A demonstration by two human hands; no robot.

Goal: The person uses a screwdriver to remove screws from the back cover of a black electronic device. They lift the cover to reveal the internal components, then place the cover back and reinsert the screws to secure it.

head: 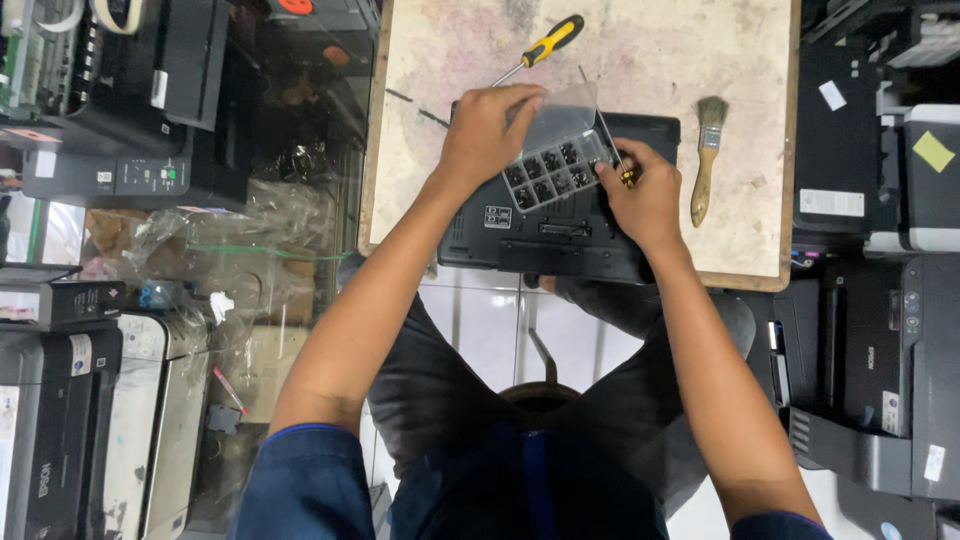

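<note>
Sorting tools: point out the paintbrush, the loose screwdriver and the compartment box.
paintbrush (705, 170), head view, on its wooden handle.
screwdriver (552, 40), head view, on its yellow-black grip.
compartment box (550, 172), head view, on its divided tray.

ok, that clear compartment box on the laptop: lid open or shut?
Open. The clear lid is raised under the left hand, leaving the compartments of the box exposed.

Repair workshop: stacked printers (880, 350), screwdriver (540, 47) and brush (708, 150) on worn table (740, 60).

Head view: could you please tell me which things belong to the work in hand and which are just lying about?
In use: laptop; parts tray, under left hand; small screwdriver, in right hand.

Lying about: yellow screwdriver; brush; printers around the table.
</note>
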